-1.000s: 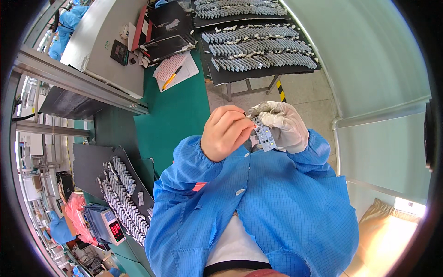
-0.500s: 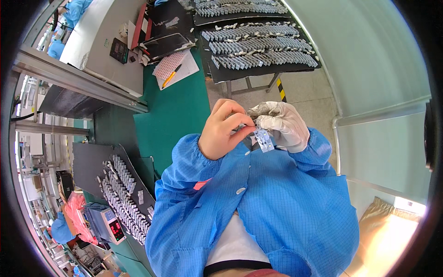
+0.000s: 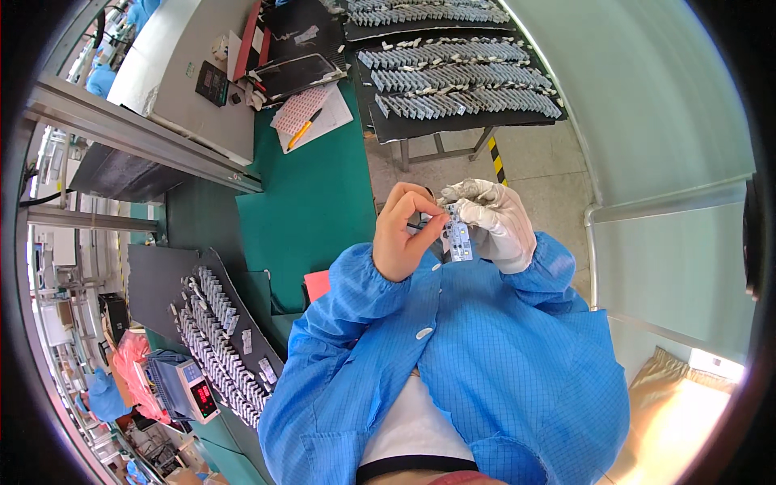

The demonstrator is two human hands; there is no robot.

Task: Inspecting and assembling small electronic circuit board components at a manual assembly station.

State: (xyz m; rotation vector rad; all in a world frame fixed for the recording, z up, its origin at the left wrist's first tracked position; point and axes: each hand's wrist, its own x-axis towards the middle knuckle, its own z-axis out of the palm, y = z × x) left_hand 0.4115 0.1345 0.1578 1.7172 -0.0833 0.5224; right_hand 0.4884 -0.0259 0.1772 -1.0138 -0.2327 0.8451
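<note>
A small pale blue-grey circuit board (image 3: pixel 460 240) hangs upright in front of my chest, with small light and dark parts on its face. My right hand (image 3: pixel 495 224), in a white glove with greyed fingertips, is closed on its upper end. My bare left hand (image 3: pixel 408 230) has thumb and index finger pinched together at the board's upper left edge. What lies between those fingertips is too small to make out. Both hands are close together, above the front of my blue smock.
Black trays (image 3: pixel 477 123) with rows of similar parts stand ahead on a metal-legged stand. A green worktop (image 3: pixel 307 202) bears papers with an orange pen (image 3: pixel 304 129). At left are another black tray (image 3: pixel 155 279) of parts and a device with a red display (image 3: pixel 202 398).
The board has turned to hang straighter. My left hand and forearm have shifted slightly right, and a pink-red thing beside the left sleeve shows more.
</note>
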